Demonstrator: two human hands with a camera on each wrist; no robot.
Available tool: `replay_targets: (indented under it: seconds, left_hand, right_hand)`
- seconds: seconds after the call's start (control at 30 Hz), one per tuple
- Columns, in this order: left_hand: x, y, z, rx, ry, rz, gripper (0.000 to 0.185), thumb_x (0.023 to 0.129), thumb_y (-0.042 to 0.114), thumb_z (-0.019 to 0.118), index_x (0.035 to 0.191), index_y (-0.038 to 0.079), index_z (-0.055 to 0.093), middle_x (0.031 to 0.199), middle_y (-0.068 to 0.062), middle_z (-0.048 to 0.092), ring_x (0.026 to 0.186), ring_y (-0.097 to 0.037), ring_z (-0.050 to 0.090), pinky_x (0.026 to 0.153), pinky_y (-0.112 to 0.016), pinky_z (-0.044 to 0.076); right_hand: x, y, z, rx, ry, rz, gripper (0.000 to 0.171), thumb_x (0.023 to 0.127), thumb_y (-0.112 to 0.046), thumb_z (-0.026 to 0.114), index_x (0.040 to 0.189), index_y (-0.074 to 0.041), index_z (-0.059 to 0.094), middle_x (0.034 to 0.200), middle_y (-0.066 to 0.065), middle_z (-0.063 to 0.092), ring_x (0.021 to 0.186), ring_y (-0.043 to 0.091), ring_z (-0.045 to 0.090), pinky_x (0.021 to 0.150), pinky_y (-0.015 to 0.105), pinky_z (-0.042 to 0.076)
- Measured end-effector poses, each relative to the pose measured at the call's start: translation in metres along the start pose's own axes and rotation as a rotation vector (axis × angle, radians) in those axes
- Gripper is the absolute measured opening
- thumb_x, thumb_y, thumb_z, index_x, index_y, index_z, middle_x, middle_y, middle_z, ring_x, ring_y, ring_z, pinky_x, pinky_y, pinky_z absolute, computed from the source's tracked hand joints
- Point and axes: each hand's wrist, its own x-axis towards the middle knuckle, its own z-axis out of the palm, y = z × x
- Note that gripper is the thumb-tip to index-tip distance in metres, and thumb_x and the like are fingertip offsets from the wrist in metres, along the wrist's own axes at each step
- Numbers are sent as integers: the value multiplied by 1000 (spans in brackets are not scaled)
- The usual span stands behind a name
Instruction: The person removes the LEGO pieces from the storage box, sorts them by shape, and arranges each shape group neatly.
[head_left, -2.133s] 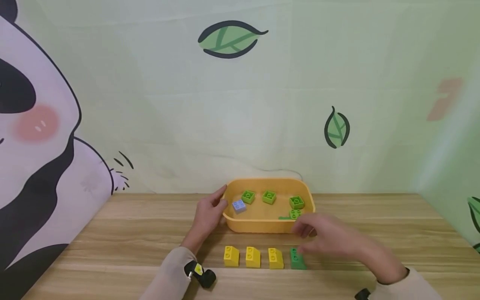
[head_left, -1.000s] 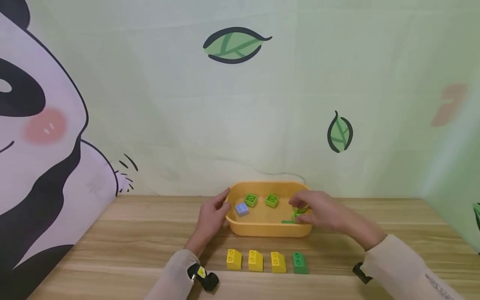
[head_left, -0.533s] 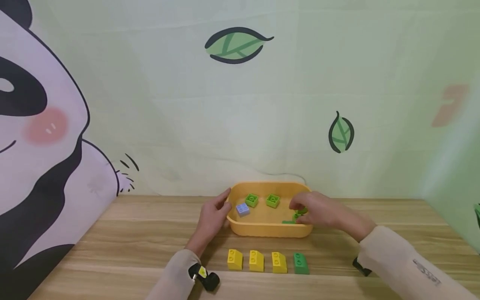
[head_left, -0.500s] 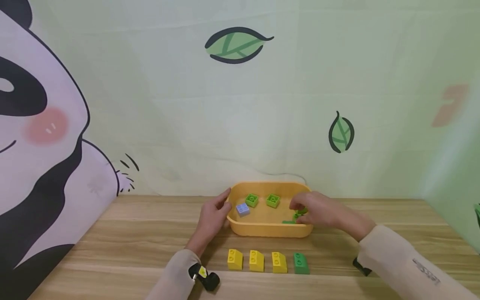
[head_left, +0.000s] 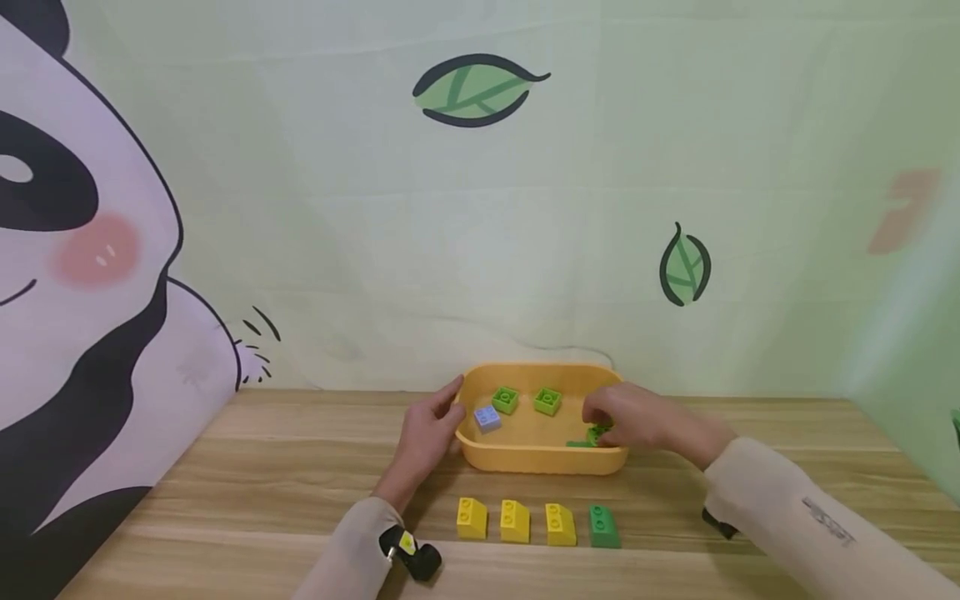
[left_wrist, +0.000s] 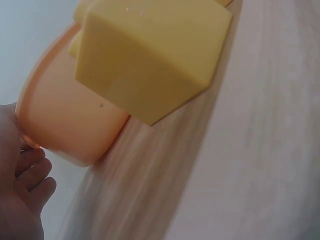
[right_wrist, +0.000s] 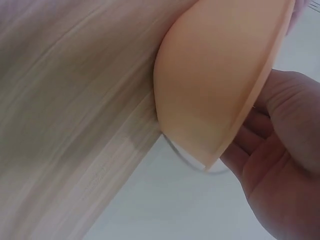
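Head | right hand [head_left: 626, 421] pinches green brick [head_left: 597, 433] in tray [head_left: 540, 458] | left hand [head_left: 423, 433] grips rim | four bricks [head_left: 537, 524] nearby

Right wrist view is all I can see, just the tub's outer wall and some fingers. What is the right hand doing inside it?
Observer: The right hand reaches over the right end of the yellow tub, fingertips at a green brick inside.
Operator: And the left hand?
Observer: The left hand holds the tub's left end, thumb at the rim.
Operator: Anything outside the tub?
Observer: Three yellow bricks and a dark green brick stand in a row before it.
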Motion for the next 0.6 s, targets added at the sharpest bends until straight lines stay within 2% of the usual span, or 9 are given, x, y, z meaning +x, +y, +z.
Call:
replay_targets:
  seconds: [0.17,0.33,0.6]
  left_hand:
    - [-1,2,0,0,-4,-11,52,101,11,58,153,5,56,154,-11,56,142,-32,52,114,-49,45]
    - [-1,2,1,-3,-2,-3,52,101,10,58,153,5,57,153,-12,57,141,-33,53,114,-50,46]
    - [0,0,0,7,1,-2,51,101,12,59,152,6,58,153,-10,57,141,-30,54,113,-48,47]
  right_hand:
    - [6,2,2,-40,-28,-6,17,87,-1,85,100,-5,76,89,-3,69,78,12,57,78,31,58]
    - [9,4,3,-59,-61,11,15,87,0,85,97,-6,75,87,-4,68,77,12,56,78,32,59]
    - [13,4,6,-48,-74,56,13,90,-2,82,100,-6,76,87,-4,66,79,15,55,79,33,57]
